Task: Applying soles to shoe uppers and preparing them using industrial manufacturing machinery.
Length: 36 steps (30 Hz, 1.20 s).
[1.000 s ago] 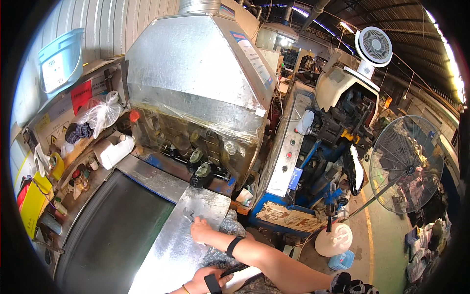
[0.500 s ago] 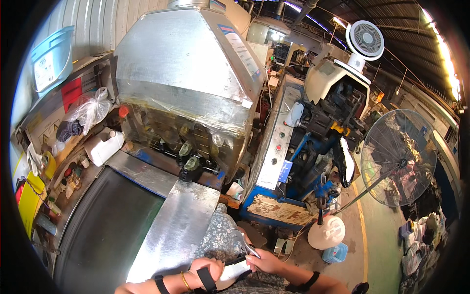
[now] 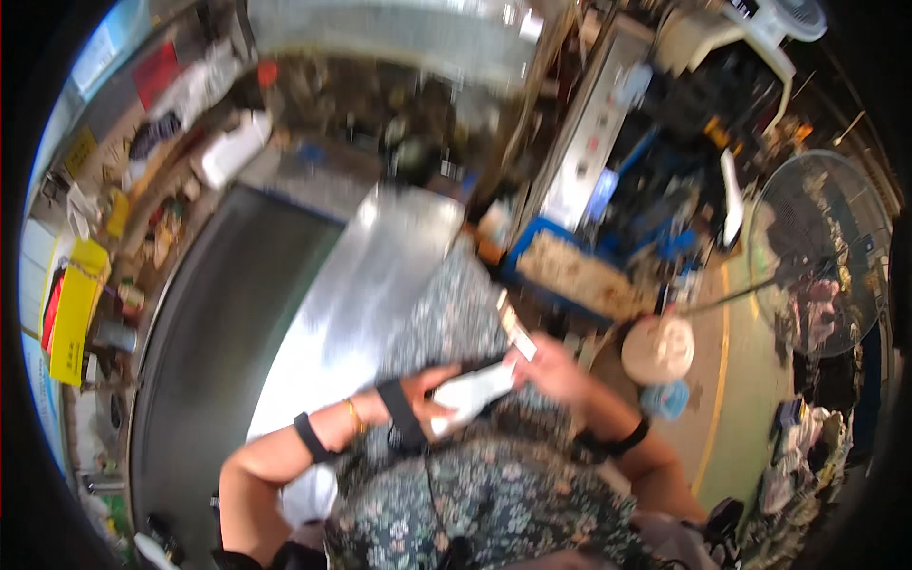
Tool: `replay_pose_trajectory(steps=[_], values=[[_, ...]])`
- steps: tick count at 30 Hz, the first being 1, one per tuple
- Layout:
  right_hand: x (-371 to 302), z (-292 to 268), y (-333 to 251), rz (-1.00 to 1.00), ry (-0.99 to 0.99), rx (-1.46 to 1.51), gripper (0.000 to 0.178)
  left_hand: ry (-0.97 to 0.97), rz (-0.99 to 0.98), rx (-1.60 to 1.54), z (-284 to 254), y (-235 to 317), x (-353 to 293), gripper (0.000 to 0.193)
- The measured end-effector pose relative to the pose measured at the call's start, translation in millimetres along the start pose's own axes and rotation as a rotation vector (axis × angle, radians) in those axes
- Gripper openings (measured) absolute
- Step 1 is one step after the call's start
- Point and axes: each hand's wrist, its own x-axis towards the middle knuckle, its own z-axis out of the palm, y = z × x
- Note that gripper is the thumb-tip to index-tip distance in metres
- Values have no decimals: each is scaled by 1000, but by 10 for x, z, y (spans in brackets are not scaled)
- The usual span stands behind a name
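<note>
Against the person's body, flowered clothing [image 3: 456,489] fills the lower middle; just ahead of it the left hand [image 3: 425,388], a dark band across it and its forearm bent in from the left, has its fingers closed round the near end of a long white piece [image 3: 477,391], held in front of the waist; the right hand [image 3: 556,370], its elbow out to the right, pinches a slim pale tool [image 3: 514,326] that points up and away, close to the piece's far end; the blur makes it hard to say whether those fingertips also grip the piece, though the two hands work near each other, slightly apart. Beyond them the flowered cloth over the leg overlaps the right edge of a shiny metal plate [image 3: 328,318]; left of this curves a dark belt [image 3: 233,285], with a yellow box [image 3: 81,318] beside it; on the right floor a round white container [image 3: 655,351] stands next to a blue basket [image 3: 665,402]; behind these a blue-framed machine [image 3: 579,271] blocks the way forward; farther off come a white jug [image 3: 231,152], a large caged fan [image 3: 817,252] and a metal hood [image 3: 380,33].
</note>
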Motion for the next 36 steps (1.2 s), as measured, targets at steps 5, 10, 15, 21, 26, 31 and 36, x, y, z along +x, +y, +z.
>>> replay_pose_trajectory(steps=[5,10,15,21,26,31,36], values=[[-198,-123,-958,-8,178,-276,30,137,-79,-315,-14,152,-93,88],[-308,38,-656,49,162,-217,28,169,-150,-263,143,58,-53,86],[-225,-46,-264,586,-199,-495,31,196,-140,-244,229,83,-73,85],[-293,-27,35,553,-207,-434,32,265,-209,-289,251,75,-120,86],[-251,-51,-365,410,-387,-383,37,222,-290,-554,188,93,-131,83],[248,28,-485,362,-841,-718,41,302,-249,-222,323,187,-104,83],[271,100,-532,436,-725,-594,38,296,-169,72,316,156,-106,87]])
